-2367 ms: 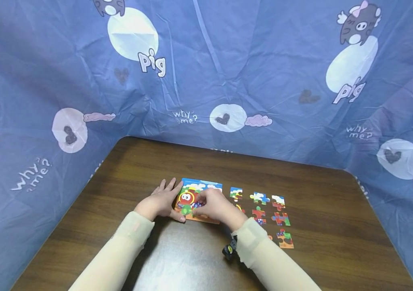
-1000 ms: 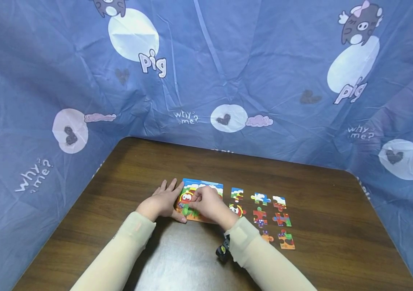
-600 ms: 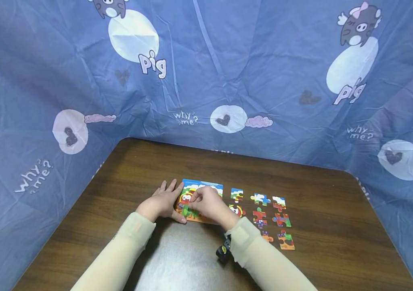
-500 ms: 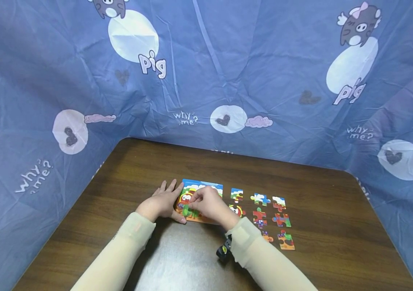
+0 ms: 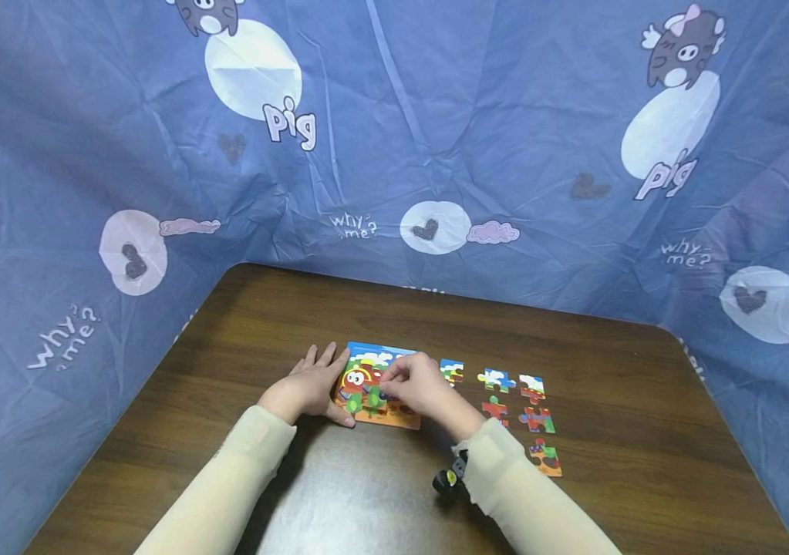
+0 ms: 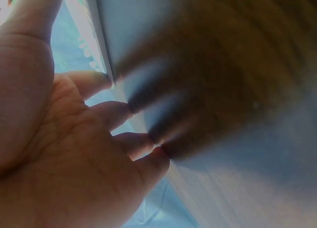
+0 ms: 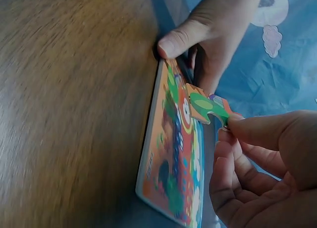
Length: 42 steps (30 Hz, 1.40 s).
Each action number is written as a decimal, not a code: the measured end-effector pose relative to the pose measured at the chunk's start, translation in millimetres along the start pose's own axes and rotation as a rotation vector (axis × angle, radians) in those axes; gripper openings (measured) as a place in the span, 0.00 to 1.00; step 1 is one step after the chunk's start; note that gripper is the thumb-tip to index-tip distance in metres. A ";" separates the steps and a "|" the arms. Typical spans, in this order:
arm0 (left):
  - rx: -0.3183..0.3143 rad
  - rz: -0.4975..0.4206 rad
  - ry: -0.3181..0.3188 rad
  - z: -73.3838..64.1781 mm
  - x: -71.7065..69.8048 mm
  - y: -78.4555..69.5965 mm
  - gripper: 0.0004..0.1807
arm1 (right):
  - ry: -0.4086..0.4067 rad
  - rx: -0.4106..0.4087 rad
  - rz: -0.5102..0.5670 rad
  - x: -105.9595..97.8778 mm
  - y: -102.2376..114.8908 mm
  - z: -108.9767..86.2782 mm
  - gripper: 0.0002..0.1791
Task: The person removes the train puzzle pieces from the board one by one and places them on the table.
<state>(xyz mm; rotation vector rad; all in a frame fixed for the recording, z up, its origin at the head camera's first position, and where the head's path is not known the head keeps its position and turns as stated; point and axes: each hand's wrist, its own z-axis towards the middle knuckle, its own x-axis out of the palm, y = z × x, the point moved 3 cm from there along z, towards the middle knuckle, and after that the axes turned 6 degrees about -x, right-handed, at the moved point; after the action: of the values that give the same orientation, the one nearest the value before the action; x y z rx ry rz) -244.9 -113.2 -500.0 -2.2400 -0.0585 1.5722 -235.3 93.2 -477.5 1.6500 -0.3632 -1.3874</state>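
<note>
A puzzle board (image 5: 397, 420) with a bright cartoon picture lies flat on the table. My left hand (image 5: 307, 391) rests at its left edge, thumb at the near corner, fingers spread along the side. In the left wrist view the fingertips (image 6: 119, 112) touch down beside the board's edge. Over the board, my right hand (image 5: 422, 385) pinches a green and orange jigsaw piece (image 7: 203, 107) between thumb and fingers. That piece is tilted, close above the printed picture in the right wrist view. The right hand hides part of the board.
Right of the board, several loose jigsaw pieces lie in rough rows, among them a sky piece (image 5: 497, 379), a red one (image 5: 537, 419) and a lower one (image 5: 545, 458). The right forearm covers others. A blue printed cloth (image 5: 380, 154) hangs behind the brown table (image 5: 609, 385).
My right hand has drawn back to the right with the jigsaw piece, uncovering more of the board's left part and covering some loose pieces. The left hand has stayed in place.
</note>
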 end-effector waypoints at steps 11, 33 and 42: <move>-0.018 -0.006 0.005 1.4 0.5 -0.3 0.72 | -0.008 0.054 0.025 -25.9 -18.7 -23.4 0.05; -0.019 0.003 0.011 3.8 1.1 2.1 0.72 | 0.108 0.218 -0.088 -56.0 -48.9 -76.2 0.09; -0.023 0.001 0.019 3.3 1.9 1.1 0.72 | 0.047 0.247 -0.204 -48.9 -41.2 -78.6 0.14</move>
<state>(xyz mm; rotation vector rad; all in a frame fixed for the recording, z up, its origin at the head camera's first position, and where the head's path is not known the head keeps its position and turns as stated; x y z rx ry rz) -247.4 -112.7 -503.0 -2.2732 -0.0704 1.5581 -194.2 185.6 -484.0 1.9636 -0.3582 -1.4977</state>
